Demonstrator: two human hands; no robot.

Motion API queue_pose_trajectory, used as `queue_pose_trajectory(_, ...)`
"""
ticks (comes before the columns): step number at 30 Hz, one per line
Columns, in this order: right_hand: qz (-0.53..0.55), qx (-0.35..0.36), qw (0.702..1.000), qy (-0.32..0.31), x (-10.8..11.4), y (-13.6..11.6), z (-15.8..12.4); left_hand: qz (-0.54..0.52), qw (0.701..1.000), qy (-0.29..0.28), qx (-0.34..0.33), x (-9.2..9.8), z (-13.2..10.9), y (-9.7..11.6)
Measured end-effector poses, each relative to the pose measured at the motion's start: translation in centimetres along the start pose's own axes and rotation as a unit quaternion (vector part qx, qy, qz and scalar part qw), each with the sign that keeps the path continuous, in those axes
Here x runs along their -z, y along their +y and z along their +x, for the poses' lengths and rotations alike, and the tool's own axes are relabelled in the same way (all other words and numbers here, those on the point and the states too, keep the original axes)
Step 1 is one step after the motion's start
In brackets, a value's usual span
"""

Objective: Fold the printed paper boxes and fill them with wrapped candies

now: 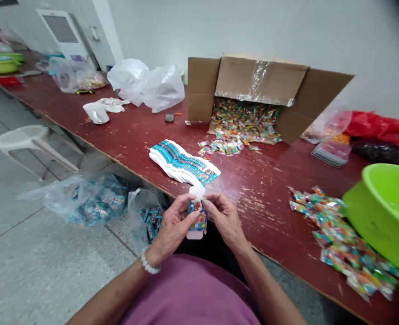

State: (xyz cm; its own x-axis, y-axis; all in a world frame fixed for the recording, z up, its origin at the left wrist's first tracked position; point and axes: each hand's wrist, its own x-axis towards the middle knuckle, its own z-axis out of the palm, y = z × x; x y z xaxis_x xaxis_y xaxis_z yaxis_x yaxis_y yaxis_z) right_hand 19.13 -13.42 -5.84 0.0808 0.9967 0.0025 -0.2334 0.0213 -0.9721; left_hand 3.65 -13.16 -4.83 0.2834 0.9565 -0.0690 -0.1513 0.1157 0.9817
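On the scuffed red wooden tabletop (270,189), an open brown cardboard carton (260,81) lined with clear plastic spills a heap of small multicoloured candy packets (245,118) toward the near side. To the right, a wide lime-green plastic basin (382,212) sits beside a loose pile of the same shiny packets (341,239). On the floor at near left, two clear plastic bags (91,201) hold blue printed packets. A fanned stack of flat blue-and-white cardboard box blanks (182,161) lies just beyond the hands. At the table's near edge, a small printed cardboard box (198,216) stands upright between both hands. The left hand (174,228), with a white beaded bracelet (148,262) at its wrist, is half closed around the box's side, while the right hand (224,219) pinches its top edge between curled fingers.
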Motion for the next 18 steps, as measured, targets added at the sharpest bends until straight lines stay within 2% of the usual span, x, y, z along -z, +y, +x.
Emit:
queue_pose_trajectory(2, -0.004, -0.024, 1.000, -0.010, 0.5, 0.1, 0.3, -0.010, 1.000, -0.010, 0.026, 0.2, 0.0, -0.1)
queue_pose_trajectory(5, 0.034, -0.081, 0.995, -0.035, 1.0, -0.1, 0.8, 0.019, 0.998, 0.004, 0.056, 0.5, 0.1, -0.2)
queue_pose_trajectory(8, 0.054, -0.087, 0.993, -0.051, 1.2, -0.4, 0.9, 0.052, 0.997, 0.024, 0.048, 0.5, 0.0, -0.1)
queue_pose_trajectory(11, -0.002, -0.054, 0.995, -0.080, 1.3, -0.5, 0.7, 0.021, 0.998, 0.033, 0.045, 0.5, -0.1, 0.2)
queue_pose_trajectory(13, -0.048, -0.023, 0.996, -0.070, 1.3, -0.4, 0.5, -0.017, 0.997, 0.028, 0.064, 0.4, -0.1, 0.5)
queue_pose_trajectory(16, -0.109, 0.045, 0.993, -0.032, 1.2, -0.3, 0.3, -0.087, 0.983, -0.049, 0.157, 0.3, -0.1, 0.6)
queue_pose_trajectory(18, -0.162, 0.087, 0.982, -0.039, 1.1, -0.3, 0.3, -0.129, 0.963, -0.075, 0.226, 0.2, 0.0, 0.4)
